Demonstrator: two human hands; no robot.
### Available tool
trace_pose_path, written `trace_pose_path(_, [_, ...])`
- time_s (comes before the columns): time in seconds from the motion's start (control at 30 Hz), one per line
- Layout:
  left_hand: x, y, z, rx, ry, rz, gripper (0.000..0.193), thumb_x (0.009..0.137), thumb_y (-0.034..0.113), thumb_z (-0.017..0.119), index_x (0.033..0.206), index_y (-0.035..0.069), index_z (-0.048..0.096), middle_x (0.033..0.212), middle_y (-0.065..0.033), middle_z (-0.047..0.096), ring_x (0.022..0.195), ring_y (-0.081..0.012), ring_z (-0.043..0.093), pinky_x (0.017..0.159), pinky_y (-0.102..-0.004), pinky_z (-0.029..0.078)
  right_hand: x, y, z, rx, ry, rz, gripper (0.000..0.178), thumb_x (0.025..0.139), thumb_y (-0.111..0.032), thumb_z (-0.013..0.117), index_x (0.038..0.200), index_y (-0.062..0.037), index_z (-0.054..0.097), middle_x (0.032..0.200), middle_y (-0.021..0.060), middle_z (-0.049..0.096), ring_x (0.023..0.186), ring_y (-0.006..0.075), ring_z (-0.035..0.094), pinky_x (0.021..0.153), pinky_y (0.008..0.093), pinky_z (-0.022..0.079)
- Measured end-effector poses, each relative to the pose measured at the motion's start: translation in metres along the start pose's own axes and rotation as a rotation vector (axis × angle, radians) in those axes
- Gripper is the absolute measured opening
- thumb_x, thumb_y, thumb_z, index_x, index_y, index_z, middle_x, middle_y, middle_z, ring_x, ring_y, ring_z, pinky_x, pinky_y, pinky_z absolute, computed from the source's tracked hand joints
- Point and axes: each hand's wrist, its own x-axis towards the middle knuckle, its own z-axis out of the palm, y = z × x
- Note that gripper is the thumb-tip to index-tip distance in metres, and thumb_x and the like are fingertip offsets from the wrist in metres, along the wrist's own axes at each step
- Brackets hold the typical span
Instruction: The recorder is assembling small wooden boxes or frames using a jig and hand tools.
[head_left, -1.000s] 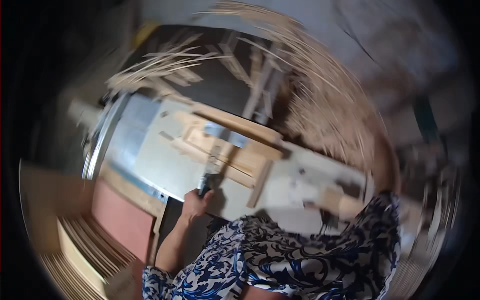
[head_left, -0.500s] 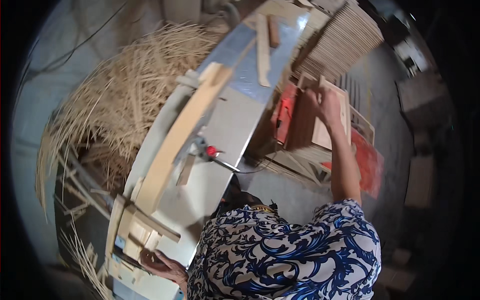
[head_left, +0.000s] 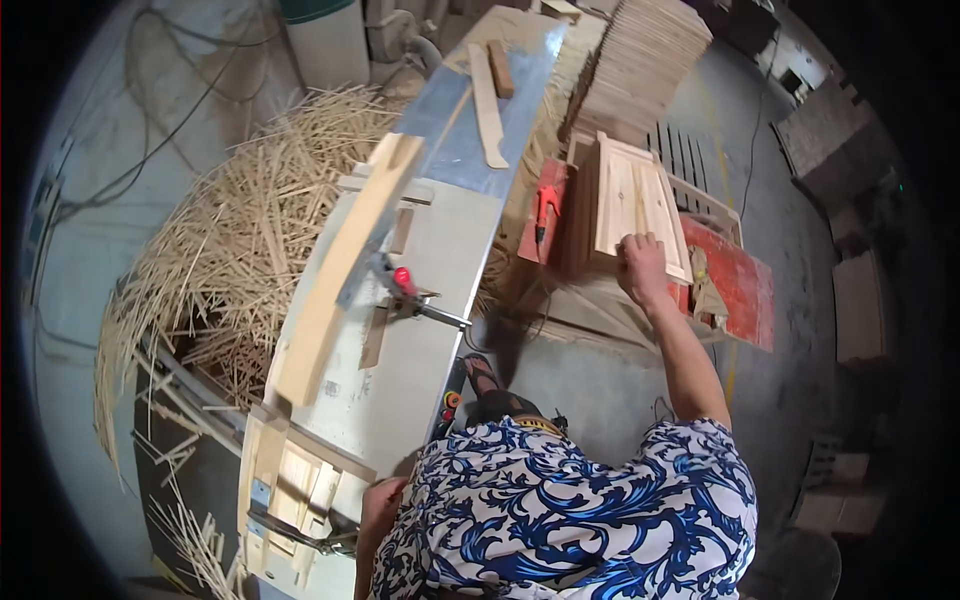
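Note:
My right hand [head_left: 645, 268] has its fingers curled over the near edge of a pale wooden panel [head_left: 640, 200] with a raised frame, the top one of a stack. My left hand [head_left: 380, 505] is at the near edge of the machine table [head_left: 440, 280], beside a wooden jig [head_left: 265, 450] with a dark metal toggle clamp [head_left: 300, 535]; its fingers are mostly hidden. A long wooden fence board [head_left: 340, 270] runs along the table. Close to it sits a metal fixture with a red knob [head_left: 403, 280].
A large heap of thin wood strips [head_left: 250, 200] lies left of the table. Two wooden pieces [head_left: 487, 110] rest on its far end. A red-handled tool [head_left: 546, 205] lies beside the panels. Stacked boards [head_left: 640, 70] stand beyond, and a red board [head_left: 735, 285] lies at right.
My right hand has moved from the panel's far part to its near edge. My left hand has drawn back from the jig toward my body. The view has shifted slightly.

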Motion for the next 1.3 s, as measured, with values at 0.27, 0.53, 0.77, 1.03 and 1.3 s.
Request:
trace_pose_path(0.27, [-0.05, 0.011, 0.014, -0.121, 0.116, 0.097, 0.022, 0.099, 0.013, 0.06, 0.112, -0.003, 0.07, 0.103, -0.0194, 0.07, 0.094, -0.0295, 0.068, 0.085, -0.0347, 0.052, 0.06, -0.041, -0.144, 0.023, 0.266, -0.014, 0.035, 0.079, 0.0, 0.069, 0.114, -0.0047, 0.069, 0.096, 0.0173, 0.062, 0.094, 0.0371, 0.06, 0.081, 0.047, 0.052])
trace_pose_path(0.53, [-0.07, 0.048, 0.004, -0.425, 0.083, -0.089, 0.022, 0.095, 0.007, 0.063, 0.114, 0.0, 0.071, 0.104, -0.0147, 0.07, 0.095, -0.0275, 0.067, 0.089, -0.0348, 0.051, 0.087, -0.137, -0.216, 0.183, 0.488, -0.242, 0.035, 0.082, 0.002, 0.069, 0.118, -0.0014, 0.067, 0.091, 0.0149, 0.057, 0.086, 0.0343, 0.056, 0.075, 0.0432, 0.049])
trace_pose_path(0.77, [-0.064, 0.022, 0.019, -0.321, 0.311, 0.075, 0.021, 0.091, 0.0, 0.067, 0.111, 0.0, 0.073, 0.104, -0.0112, 0.068, 0.098, -0.0246, 0.065, 0.09, -0.0339, 0.051, 0.118, -0.193, -0.198, 0.397, 0.536, -0.415, 0.031, 0.084, 0.002, 0.071, 0.114, 0.0008, 0.066, 0.088, 0.0138, 0.054, 0.078, 0.0326, 0.054, 0.067, 0.0412, 0.046])
trace_pose_path(1.03, [-0.069, 0.03, 0.034, -0.377, 0.368, 0.001, 0.016, 0.095, -0.001, 0.065, 0.11, -0.001, 0.07, 0.099, -0.0062, 0.067, 0.092, -0.0166, 0.062, 0.085, -0.029, 0.05, 0.129, -0.239, -0.193, 0.551, 0.515, -0.589, 0.032, 0.083, 0.005, 0.073, 0.114, 0.0018, 0.066, 0.088, 0.0144, 0.056, 0.074, 0.0321, 0.055, 0.064, 0.0413, 0.046])
trace_pose_path(1.3, [-0.07, 0.005, 0.028, -0.473, 0.384, -0.191, 0.01, 0.101, 0.01, 0.065, 0.099, 0.002, 0.069, 0.083, -0.0024, 0.066, 0.083, -0.0117, 0.061, 0.077, -0.0279, 0.05, 0.137, -0.29, -0.226, 0.61, 0.554, -0.815, 0.039, 0.072, 0.011, 0.069, 0.111, 0.0027, 0.069, 0.086, 0.0128, 0.06, 0.075, 0.0291, 0.057, 0.065, 0.038, 0.048])
